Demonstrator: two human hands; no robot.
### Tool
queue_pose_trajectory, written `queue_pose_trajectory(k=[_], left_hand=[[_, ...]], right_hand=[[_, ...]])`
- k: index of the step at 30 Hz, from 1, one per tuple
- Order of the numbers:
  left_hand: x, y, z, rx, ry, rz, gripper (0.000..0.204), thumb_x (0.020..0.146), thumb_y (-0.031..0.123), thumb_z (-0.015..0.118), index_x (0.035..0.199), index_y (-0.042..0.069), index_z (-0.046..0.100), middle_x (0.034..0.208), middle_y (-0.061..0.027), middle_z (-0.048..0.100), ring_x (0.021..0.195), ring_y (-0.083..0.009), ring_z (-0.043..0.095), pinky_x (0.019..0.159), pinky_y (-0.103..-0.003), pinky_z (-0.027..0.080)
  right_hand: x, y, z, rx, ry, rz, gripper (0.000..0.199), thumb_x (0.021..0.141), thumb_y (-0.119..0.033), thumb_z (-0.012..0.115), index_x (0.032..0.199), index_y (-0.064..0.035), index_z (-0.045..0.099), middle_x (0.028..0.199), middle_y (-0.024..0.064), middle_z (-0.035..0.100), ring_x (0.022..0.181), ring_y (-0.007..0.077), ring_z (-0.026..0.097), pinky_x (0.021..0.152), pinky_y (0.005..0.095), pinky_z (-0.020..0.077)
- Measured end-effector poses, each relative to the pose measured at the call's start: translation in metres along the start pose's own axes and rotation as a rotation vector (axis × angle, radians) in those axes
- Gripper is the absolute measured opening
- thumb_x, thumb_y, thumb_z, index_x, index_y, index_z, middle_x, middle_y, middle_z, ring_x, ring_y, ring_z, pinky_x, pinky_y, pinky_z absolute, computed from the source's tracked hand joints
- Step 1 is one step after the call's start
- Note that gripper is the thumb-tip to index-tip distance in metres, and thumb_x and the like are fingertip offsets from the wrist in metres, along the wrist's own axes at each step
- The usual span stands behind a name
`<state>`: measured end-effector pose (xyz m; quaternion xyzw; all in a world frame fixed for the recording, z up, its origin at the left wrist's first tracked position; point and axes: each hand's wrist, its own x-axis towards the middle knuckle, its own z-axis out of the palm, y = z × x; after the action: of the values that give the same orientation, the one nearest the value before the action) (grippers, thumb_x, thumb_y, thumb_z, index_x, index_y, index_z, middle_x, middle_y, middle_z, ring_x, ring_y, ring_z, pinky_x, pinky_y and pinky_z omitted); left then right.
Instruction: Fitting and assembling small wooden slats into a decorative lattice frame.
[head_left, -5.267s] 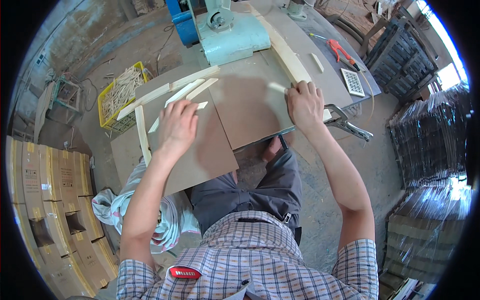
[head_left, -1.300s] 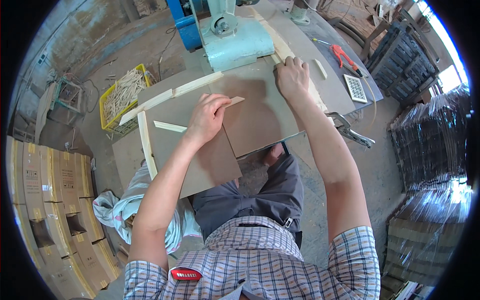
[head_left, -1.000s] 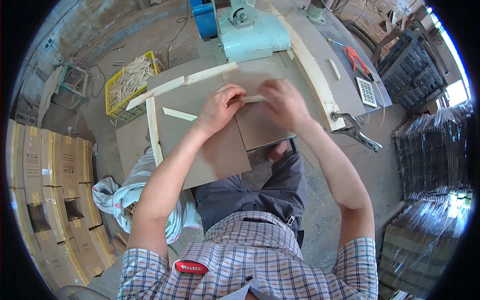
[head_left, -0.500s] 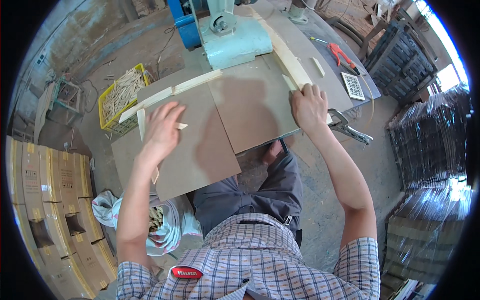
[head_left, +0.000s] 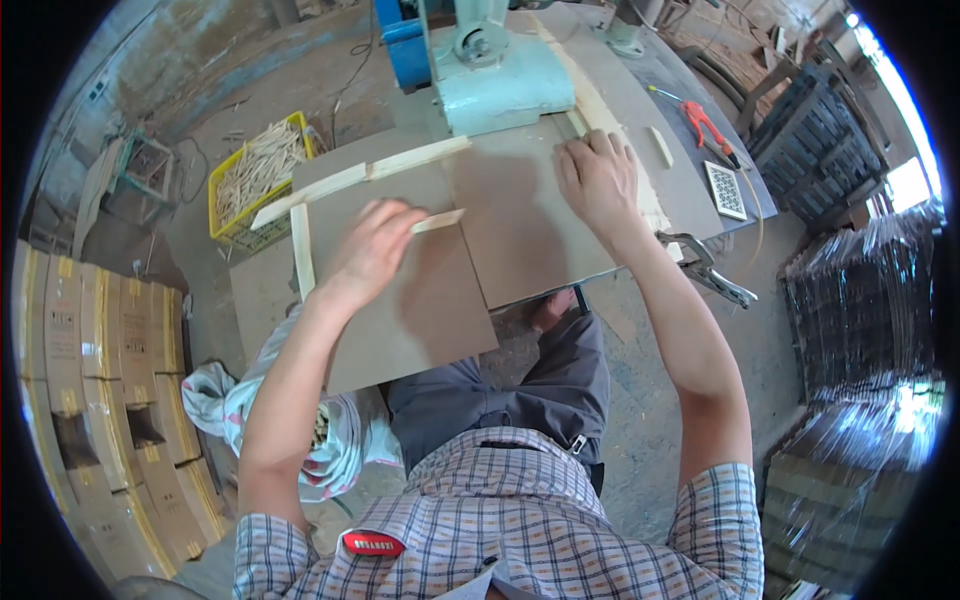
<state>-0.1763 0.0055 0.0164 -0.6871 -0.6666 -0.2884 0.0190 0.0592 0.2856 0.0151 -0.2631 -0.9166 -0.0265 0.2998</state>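
Observation:
My left hand (head_left: 375, 247) is closed on a short, pale wooden strip (head_left: 438, 221), whose pointed end juts out to the right over the brown board (head_left: 400, 325). Farther right, my right hand (head_left: 602, 182) has its fingers bent down on another small wooden strip (head_left: 576, 123); only the far tip of that piece shows. It lies alongside a long wooden guide bar (head_left: 650, 200), near the pale green machine (head_left: 508, 95). Left of my left hand, a loose strip (head_left: 303, 250) lies on the board, and pale wooden lengths (head_left: 418, 156) form a line behind it.
A yellow crate (head_left: 258, 185) full of wood sticks stands at the left. To the right are a locking clamp (head_left: 708, 272), a red air gun (head_left: 708, 128) and a patterned tile (head_left: 726, 190). Cardboard boxes (head_left: 105, 330) and wrapped stacks (head_left: 860, 310) flank me; a sack (head_left: 345, 450) sits below.
My left hand has moved right with its strip, toward the middle of the board. My right hand has slid forward along the guide bar, its strip going with it. The view has shifted slightly.

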Motion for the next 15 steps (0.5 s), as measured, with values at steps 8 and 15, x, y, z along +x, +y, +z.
queue_pose_trajectory(k=[8, 15], left_hand=[[0.065, 0.041, 0.057, -0.12, 0.017, 0.254, 0.03, 0.092, 0.002, 0.074, 0.122, 0.006, 0.072, 0.119, -0.0089, 0.072, 0.114, -0.0314, 0.067, 0.102, -0.044, 0.053], [0.057, 0.036, 0.078, -0.075, 0.106, 0.09, 0.021, 0.095, 0.011, 0.074, 0.115, 0.005, 0.075, 0.123, -0.0084, 0.071, 0.12, -0.0313, 0.065, 0.102, -0.045, 0.054]], right_hand=[[-0.067, -0.05, -0.04, 0.439, -0.134, -0.199, 0.027, 0.088, -0.008, 0.08, 0.114, -0.0052, 0.073, 0.116, 0.0091, 0.073, 0.108, 0.0321, 0.07, 0.092, 0.0418, 0.059], [-0.09, -0.009, -0.049, 0.227, -0.113, 0.214, 0.018, 0.097, -0.016, 0.073, 0.111, -0.0042, 0.076, 0.109, 0.013, 0.076, 0.106, 0.0354, 0.071, 0.091, 0.0457, 0.0578]])
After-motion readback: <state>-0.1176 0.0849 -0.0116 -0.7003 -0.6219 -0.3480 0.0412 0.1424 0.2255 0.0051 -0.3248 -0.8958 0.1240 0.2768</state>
